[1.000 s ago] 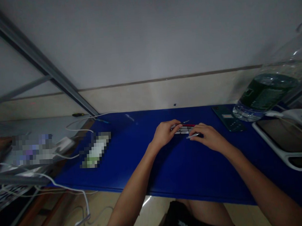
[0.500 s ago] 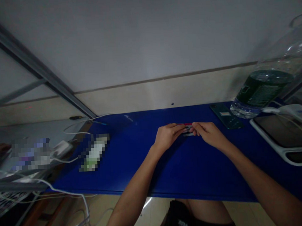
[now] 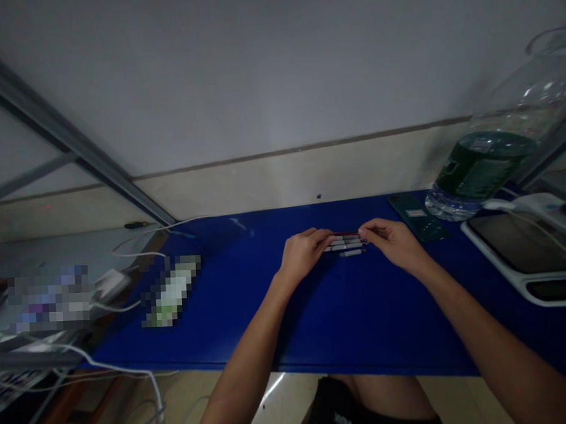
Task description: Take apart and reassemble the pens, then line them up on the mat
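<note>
A thin red pen (image 3: pixel 346 233) spans the gap between my two hands. My left hand (image 3: pixel 300 254) is closed with its fingertips at the pen's left end. At the other end, the fingers of my right hand (image 3: pixel 388 240) pinch it. Just below lie several white pens (image 3: pixel 344 245) side by side on the blue tabletop (image 3: pixel 372 320), partly covered by my left fingers. One more white pen (image 3: pixel 353 252) lies a little nearer to me, apart from that row.
On the right are a dark phone (image 3: pixel 417 215), a large water bottle (image 3: pixel 485 165) and a white scale (image 3: pixel 524 270). A blurred-out packet (image 3: pixel 171 292) lies on the left, near white cables (image 3: pixel 154 386) and a screwdriver (image 3: pixel 136 225). The wall borders the table's back.
My hands have moved apart, the left one leftward, and more of the white pens between them now shows. The view has shifted slightly.
</note>
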A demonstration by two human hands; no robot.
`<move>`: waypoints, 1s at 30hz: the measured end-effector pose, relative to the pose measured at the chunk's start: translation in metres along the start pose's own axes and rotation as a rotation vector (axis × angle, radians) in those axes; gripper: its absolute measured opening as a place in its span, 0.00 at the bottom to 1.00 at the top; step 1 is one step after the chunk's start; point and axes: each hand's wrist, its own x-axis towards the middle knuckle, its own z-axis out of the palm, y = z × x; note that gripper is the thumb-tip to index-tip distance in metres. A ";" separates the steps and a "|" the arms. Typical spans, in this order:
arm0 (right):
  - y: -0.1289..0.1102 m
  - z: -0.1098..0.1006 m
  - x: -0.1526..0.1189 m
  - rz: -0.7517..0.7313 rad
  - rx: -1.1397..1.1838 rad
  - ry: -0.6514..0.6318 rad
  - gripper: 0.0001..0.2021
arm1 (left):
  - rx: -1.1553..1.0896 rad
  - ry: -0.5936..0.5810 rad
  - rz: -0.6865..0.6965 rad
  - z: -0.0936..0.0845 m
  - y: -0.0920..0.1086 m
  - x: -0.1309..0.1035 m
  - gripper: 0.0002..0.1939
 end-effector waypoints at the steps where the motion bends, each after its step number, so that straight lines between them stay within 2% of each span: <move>1: 0.001 -0.002 0.001 0.003 0.005 0.020 0.16 | -0.023 0.021 -0.007 -0.001 -0.002 0.001 0.18; 5: 0.002 -0.007 0.003 0.027 0.035 0.074 0.18 | -0.104 0.069 -0.008 -0.003 -0.009 0.003 0.16; 15: 0.007 -0.009 0.004 0.007 0.081 0.099 0.17 | -0.169 0.046 -0.048 -0.002 -0.010 0.005 0.14; 20: 0.004 -0.009 0.003 0.009 0.041 0.084 0.17 | -0.190 0.031 -0.053 -0.001 -0.010 0.005 0.14; 24: 0.001 -0.010 0.002 0.027 -0.022 0.025 0.16 | -0.191 0.011 -0.034 0.000 -0.011 0.006 0.15; 30: 0.001 -0.011 0.002 0.061 -0.056 -0.010 0.20 | -0.192 -0.002 -0.012 0.000 -0.009 0.006 0.16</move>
